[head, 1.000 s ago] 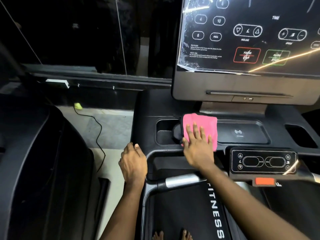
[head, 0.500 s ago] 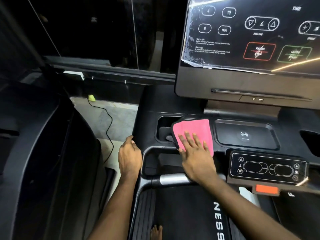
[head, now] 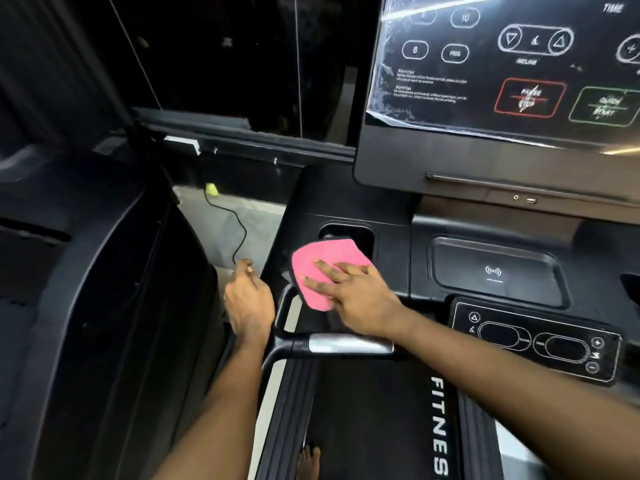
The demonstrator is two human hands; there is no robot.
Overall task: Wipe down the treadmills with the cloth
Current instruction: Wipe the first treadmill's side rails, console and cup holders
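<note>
1. The pink cloth (head: 325, 268) lies flat on the black top of the treadmill (head: 391, 247), near its left front corner. It covers part of the cup hole (head: 346, 233), which peeks out at 12 o'clock from the cloth.
2. The right hand (head: 360, 299) presses down on the cloth. Its fingers are straight and spread, pointing to about 10 o'clock. They do not curl round the cloth.
3. The left hand (head: 247, 306) is at 9 o'clock from the cloth, just beside the treadmill's left edge. Its fingers look a bit bent and blurry. I cannot tell if it grips anything.
4. The silver bar (head: 349, 342) is at 6 o'clock from the cloth, under the right wrist.
5. The phone pad (head: 495, 271) is at 3 o'clock from the cloth, the button panel (head: 533, 344) at 4 o'clock and the big screen (head: 502, 64) at 1 o'clock.
6. A black cord (head: 239, 223) lies on the floor at 10 o'clock.
</note>
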